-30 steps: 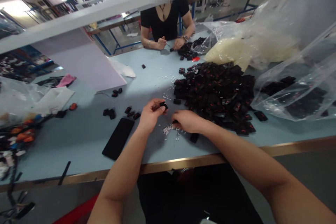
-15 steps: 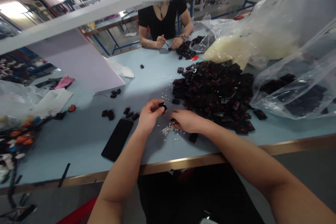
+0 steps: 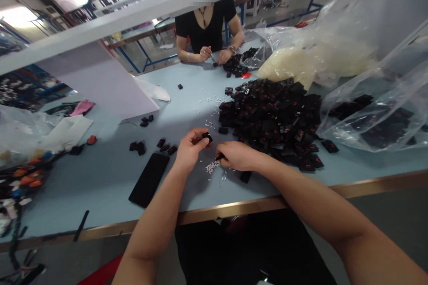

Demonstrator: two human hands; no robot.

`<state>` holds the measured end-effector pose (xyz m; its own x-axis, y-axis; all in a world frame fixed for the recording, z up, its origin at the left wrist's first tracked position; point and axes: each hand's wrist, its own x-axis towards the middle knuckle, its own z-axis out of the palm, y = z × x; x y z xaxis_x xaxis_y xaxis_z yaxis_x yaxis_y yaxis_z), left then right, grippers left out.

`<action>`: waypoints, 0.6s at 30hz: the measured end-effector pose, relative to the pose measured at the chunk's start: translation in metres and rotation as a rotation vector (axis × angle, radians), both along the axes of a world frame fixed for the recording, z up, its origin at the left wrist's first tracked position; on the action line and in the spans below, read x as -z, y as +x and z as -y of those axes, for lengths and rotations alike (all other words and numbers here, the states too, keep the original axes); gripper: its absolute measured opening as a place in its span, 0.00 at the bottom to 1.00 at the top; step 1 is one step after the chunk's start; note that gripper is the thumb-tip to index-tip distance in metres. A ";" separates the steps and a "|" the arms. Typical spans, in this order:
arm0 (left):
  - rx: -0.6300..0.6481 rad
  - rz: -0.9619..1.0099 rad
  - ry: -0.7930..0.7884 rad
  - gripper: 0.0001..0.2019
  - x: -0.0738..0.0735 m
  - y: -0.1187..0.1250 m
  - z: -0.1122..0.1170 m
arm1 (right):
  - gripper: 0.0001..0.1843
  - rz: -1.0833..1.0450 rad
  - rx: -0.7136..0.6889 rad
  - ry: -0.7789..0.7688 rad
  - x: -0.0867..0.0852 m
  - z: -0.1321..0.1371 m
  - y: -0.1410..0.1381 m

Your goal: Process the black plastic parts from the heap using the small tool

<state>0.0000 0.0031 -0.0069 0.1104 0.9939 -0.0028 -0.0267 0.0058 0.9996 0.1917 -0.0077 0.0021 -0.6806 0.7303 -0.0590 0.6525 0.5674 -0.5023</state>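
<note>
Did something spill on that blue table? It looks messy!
Yes, it looks that way. Tiny white pieces lie loose on the pale blue table, just below the right hand, and more are strewn up beside the black heap. They look spilled because they're spread about, not kept in a bag or box.

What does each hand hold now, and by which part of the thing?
The left hand pinches a small black piece by its near edge. The right hand holds something dark at its fingertips, too hidden to name.
</note>
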 end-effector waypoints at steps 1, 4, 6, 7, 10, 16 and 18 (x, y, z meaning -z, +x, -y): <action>0.000 0.003 0.000 0.17 0.000 0.000 0.000 | 0.10 -0.022 0.009 -0.010 0.001 -0.001 0.001; 0.004 0.009 0.002 0.17 -0.001 0.000 0.000 | 0.09 -0.146 0.045 -0.059 0.001 -0.003 0.004; 0.013 0.029 0.006 0.17 -0.001 0.000 0.000 | 0.07 -0.300 0.110 -0.123 -0.001 -0.006 0.007; 0.019 0.048 0.009 0.18 -0.001 0.000 0.000 | 0.06 -0.390 0.156 -0.160 -0.002 -0.007 0.008; 0.043 0.120 0.020 0.18 -0.003 0.001 0.002 | 0.05 -0.668 0.305 -0.249 -0.005 -0.011 0.013; 0.109 0.151 0.011 0.18 -0.007 0.005 0.009 | 0.13 -1.022 0.437 -0.398 -0.007 -0.009 0.011; 0.137 0.163 0.005 0.18 -0.007 0.006 0.011 | 0.14 -1.034 0.441 -0.411 -0.006 -0.007 0.008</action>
